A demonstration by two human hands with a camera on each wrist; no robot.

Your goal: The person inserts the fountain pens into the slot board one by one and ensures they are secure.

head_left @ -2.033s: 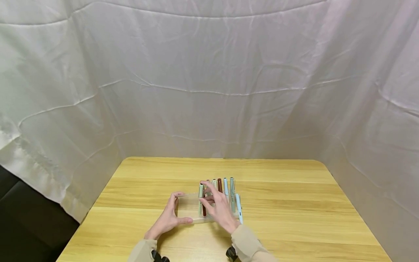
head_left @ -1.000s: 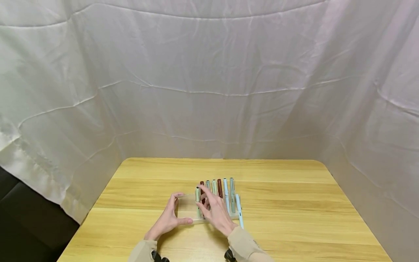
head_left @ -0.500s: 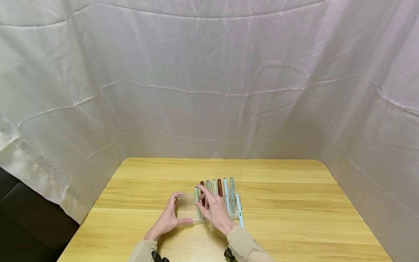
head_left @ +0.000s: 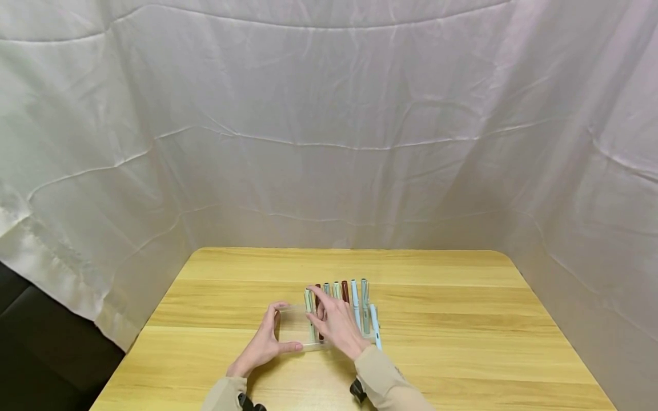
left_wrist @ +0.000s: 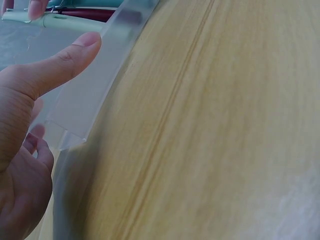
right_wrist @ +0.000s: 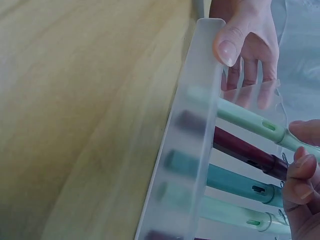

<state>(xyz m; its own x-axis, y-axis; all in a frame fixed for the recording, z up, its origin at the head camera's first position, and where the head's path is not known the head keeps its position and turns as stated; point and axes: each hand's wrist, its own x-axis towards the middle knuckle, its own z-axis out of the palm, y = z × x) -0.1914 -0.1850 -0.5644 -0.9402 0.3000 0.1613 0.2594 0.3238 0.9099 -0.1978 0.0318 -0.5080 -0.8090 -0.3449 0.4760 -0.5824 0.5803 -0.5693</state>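
My left hand grips the left end of a clear plastic pen case, thumb along its near wall and fingers at its far side. With its fingertips, my right hand pinches a light green pen close to the cap. This pen is the leftmost in the row and its lower end sits behind the case's frosted near wall. Beside it lie a dark red pen, a teal pen and a second light green pen. The right hand partly hides the row in the head view.
Further right in the row are another dark red pen, a light blue pen and a grey-green pen. One more light blue pen slants at the case's right end. The wooden table is backed by pale curtains.
Over two seconds the right hand has brought the light green pen leftward, apart from the dark red one, and in the last half second slightly away from the person. The left hand stays put.
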